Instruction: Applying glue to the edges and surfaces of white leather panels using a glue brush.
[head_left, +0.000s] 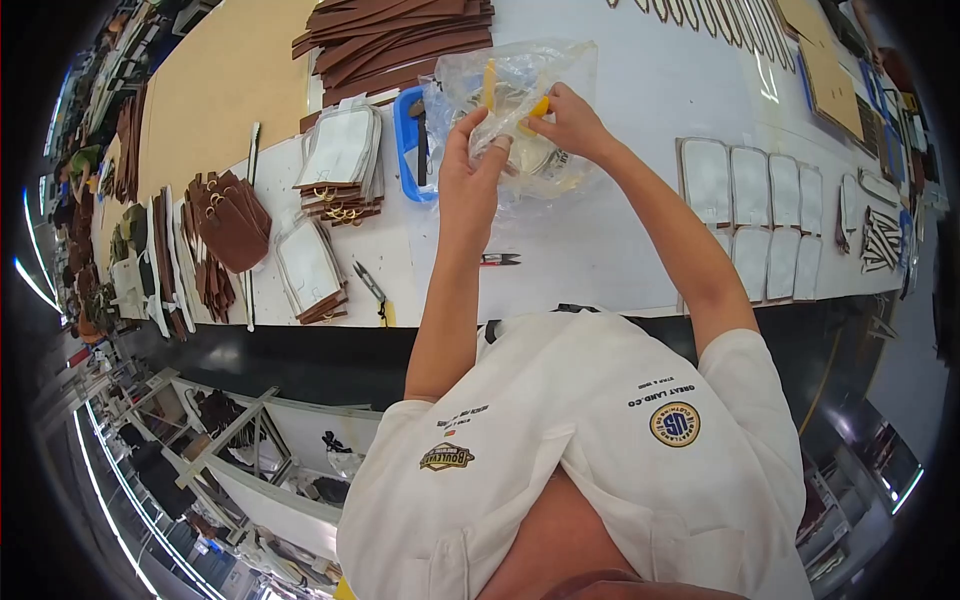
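My left hand (472, 169) grips the near left edge of a crumpled clear plastic bag (570, 64), thumb and fingers on the film. On the right side of the bag, my right hand (577, 124) pinches a yellow piece (538, 109) together with some of the film. Another yellow piece (489, 82) stands out behind my left fingertips. Round pale items (532, 154) show dimly through the plastic; what they are I cannot tell. Touching the bag's left side is a blue plastic tray (406, 142) with a dark-handled tool (421, 142) in it.
Red-handled thread snips (499, 259) lie nearer my body, and a pointed cutting tool (369, 282) lies to the left. Brown strips (397, 37) are piled behind. Stacked white-faced panels (341, 146) and brown pieces (229, 221) are at left, rows of white panels (707, 180) at right.
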